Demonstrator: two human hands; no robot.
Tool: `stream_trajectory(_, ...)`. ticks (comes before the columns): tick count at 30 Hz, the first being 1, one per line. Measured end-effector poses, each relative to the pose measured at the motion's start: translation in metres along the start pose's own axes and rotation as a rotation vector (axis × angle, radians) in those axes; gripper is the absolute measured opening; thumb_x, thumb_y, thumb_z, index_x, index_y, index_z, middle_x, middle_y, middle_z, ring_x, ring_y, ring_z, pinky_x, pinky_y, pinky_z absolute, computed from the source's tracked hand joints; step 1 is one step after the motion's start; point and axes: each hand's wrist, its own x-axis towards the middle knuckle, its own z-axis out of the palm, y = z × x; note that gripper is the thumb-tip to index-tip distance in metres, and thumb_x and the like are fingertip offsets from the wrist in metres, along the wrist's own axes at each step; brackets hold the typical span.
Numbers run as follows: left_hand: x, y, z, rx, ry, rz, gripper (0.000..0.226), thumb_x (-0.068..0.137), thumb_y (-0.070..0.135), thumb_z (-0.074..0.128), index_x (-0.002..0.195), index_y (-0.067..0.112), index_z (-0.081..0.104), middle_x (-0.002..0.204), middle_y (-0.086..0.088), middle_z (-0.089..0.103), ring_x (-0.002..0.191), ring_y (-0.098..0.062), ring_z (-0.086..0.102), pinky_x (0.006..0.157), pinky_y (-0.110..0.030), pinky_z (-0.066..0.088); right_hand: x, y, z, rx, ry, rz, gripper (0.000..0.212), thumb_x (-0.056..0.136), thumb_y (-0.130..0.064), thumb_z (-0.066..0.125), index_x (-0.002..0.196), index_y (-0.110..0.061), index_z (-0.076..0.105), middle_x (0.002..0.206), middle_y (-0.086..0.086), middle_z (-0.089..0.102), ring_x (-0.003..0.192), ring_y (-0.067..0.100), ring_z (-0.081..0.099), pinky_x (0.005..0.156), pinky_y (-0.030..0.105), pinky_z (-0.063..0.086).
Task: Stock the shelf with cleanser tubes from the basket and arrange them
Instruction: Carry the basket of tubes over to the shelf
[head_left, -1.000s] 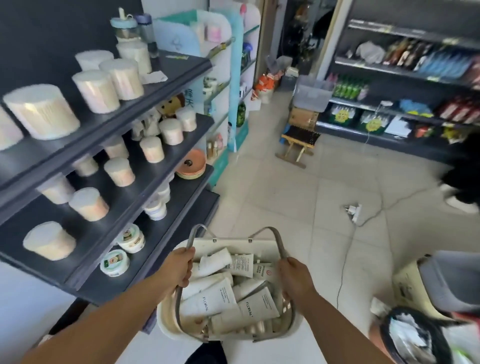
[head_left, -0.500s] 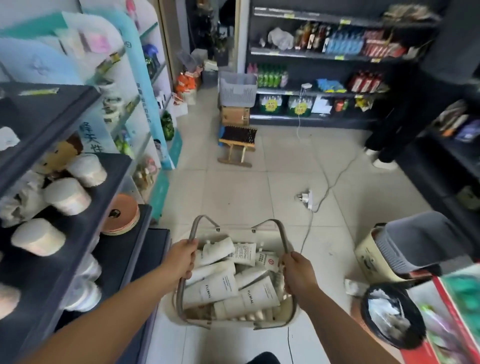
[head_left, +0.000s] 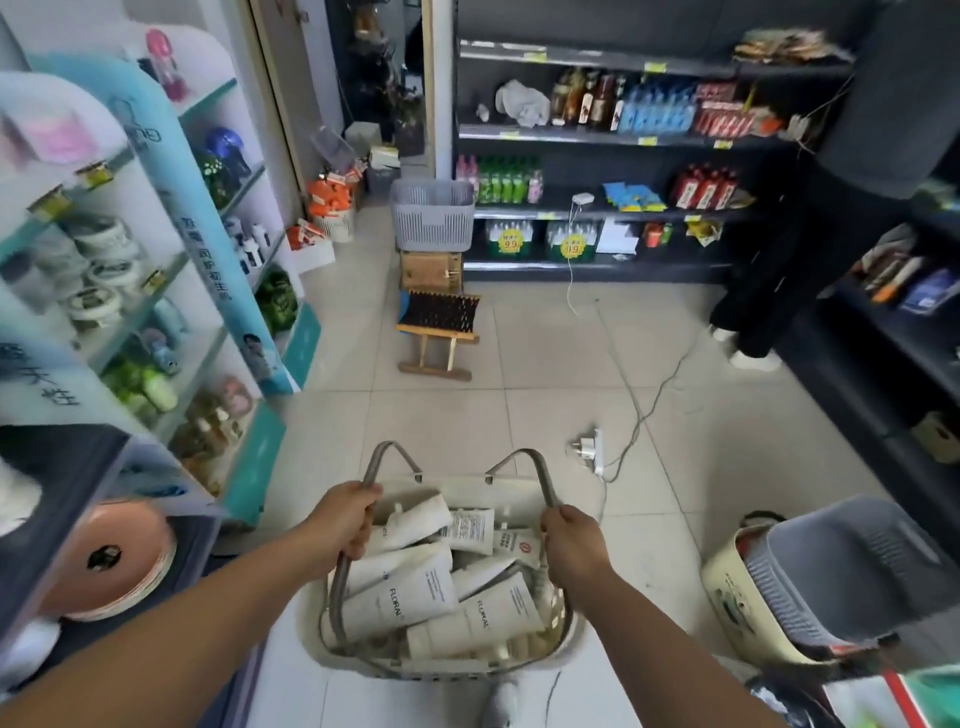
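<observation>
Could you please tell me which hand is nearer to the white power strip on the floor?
Right. The right hand grips a basket handle directly before the power strip; the left hand grips the other handle, farther off to its left.

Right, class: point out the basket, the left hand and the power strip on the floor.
basket (head_left: 415, 670), head view, front rim.
left hand (head_left: 345, 522), head view, back of the hand gripping the handle.
power strip (head_left: 592, 451), head view, white body.
</observation>
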Motion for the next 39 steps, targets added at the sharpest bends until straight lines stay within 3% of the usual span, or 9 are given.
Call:
stream_trajectory(4,0.041,0.065,0.031,-0.007,-0.001,0.043,0.028,0.097,0.017,0.052,0.073,0.016,0.038,0.056,-0.001,0.028,0.040,-0.011,0.020,0.039,-0.017,0.016,0.066,-0.055,-0.022,0.021,0.001,-0.027,0.023,0.095,-0.014,0.043,0.075,-0.010,0.054,0.060,0.003,0.046,0.041,0.010,0.039,0.038,0.020,0.028)
stream_trajectory(14,0.178,0.176,0.079,-0.020,0.006,0.099,0.022,0.094,0.015,0.053,0.074,0.014,0.042,0.058,-0.002,0.030,0.044,-0.013,0.021,0.040,-0.020,0.018,0.218,-0.163,-0.011,-0.021,0.071,-0.123,0.021,0.086,-0.020,0.048,0.071,-0.006,0.051,0.067,0.011,0.042,0.062,0.023,0.037,0.055,0.034,0.031)
stream_trajectory(20,0.283,0.259,0.094,0.021,-0.052,0.087,0.015,0.095,0.013,0.051,0.081,0.012,0.046,0.059,-0.002,0.032,0.045,-0.013,0.023,0.041,-0.022,0.019,0.319,-0.224,0.001,-0.013,0.122,-0.067,0.019,0.089,-0.015,0.046,0.071,-0.009,0.050,0.061,0.008,0.042,0.049,0.019,0.035,0.043,0.024,0.028)
stream_trajectory(29,0.403,0.393,0.116,0.084,-0.102,0.097,0.023,0.095,0.014,0.048,0.072,0.017,0.042,0.055,0.001,0.029,0.042,-0.011,0.022,0.038,-0.020,0.019,0.430,-0.319,0.008,0.059,0.236,-0.003,0.022,0.089,-0.015,0.045,0.067,-0.013,0.040,0.057,0.002,0.034,0.047,0.017,0.028,0.043,0.025,0.025)
stream_trajectory(39,0.518,0.481,0.164,0.104,-0.098,0.072,0.022,0.095,0.013,0.046,0.073,0.015,0.043,0.054,0.000,0.030,0.041,-0.011,0.023,0.037,-0.021,0.020,0.569,-0.394,-0.009,0.034,0.230,-0.041,0.019,0.091,-0.014,0.046,0.075,-0.006,0.051,0.056,0.004,0.042,0.045,0.016,0.034,0.041,0.023,0.028)
